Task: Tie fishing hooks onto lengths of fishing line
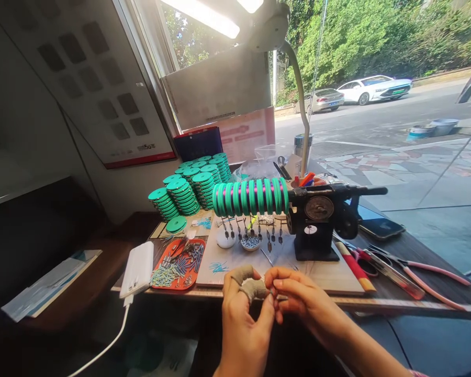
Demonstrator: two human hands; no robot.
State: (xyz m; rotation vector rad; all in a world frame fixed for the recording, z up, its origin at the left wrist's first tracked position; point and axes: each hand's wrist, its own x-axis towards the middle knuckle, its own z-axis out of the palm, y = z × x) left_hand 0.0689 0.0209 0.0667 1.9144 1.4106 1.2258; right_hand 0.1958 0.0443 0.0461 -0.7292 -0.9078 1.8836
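Note:
Just past the front edge of the board, my left hand [245,327] and my right hand [300,296] meet fingertip to fingertip. Tan wraps cover two fingers of the left hand. Both hands are closed in a pinch on something tiny, mostly hidden by the fingers. Beyond them, a row of green spools [251,197] sits on the shaft of a black hand-cranked winder [317,209]. Small dark fittings [269,243] dangle on lines from the spools. Under these stands a small white bowl of silvery beads [250,242], with blue thin pieces [219,267] lying to its left.
An orange tray [196,281] of small tubes and fittings lies left, beside a white power bank [137,269] with a cable. Stacked green spools [176,193] stand behind. Right are pink-handled pliers [435,266], scissors [367,262] and a phone [380,222]. A lamp [267,31] overhangs.

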